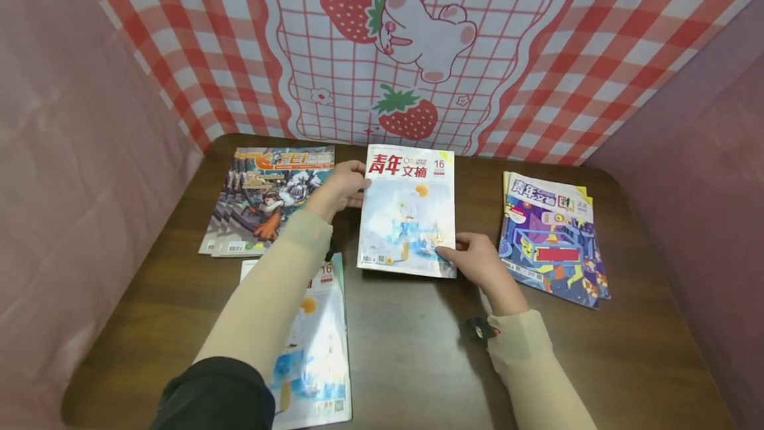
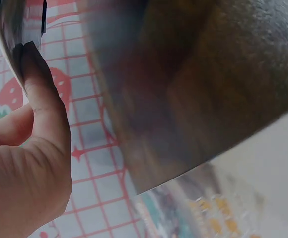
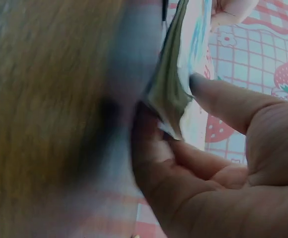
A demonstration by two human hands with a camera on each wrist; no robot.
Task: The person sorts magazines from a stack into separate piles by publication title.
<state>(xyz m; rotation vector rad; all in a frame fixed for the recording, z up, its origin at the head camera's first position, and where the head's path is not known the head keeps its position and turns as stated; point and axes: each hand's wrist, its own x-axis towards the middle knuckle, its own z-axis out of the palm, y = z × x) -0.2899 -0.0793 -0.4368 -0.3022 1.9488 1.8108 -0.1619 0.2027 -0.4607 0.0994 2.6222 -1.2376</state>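
Note:
Both hands hold one magazine (image 1: 406, 217) with a pale blue cover, red title characters and the number 16, raised over the middle of the table. My left hand (image 1: 343, 186) pinches its left edge near the top, thumb on the cover and fingers behind. At the lower right corner, my right hand (image 1: 477, 261) grips it with the thumb on the cover; in the right wrist view the fingers (image 3: 154, 144) curl under the page edges. A matching magazine (image 1: 322, 350) lies at the front left, partly hidden under my left forearm.
At the back left lies a fanned stack of dark comic-style magazines (image 1: 268, 201). A small stack of purple magazines (image 1: 552, 237) sits on the right of the brown table (image 1: 406, 344). Behind the table hangs a red checked cloth (image 1: 525, 105) with strawberries.

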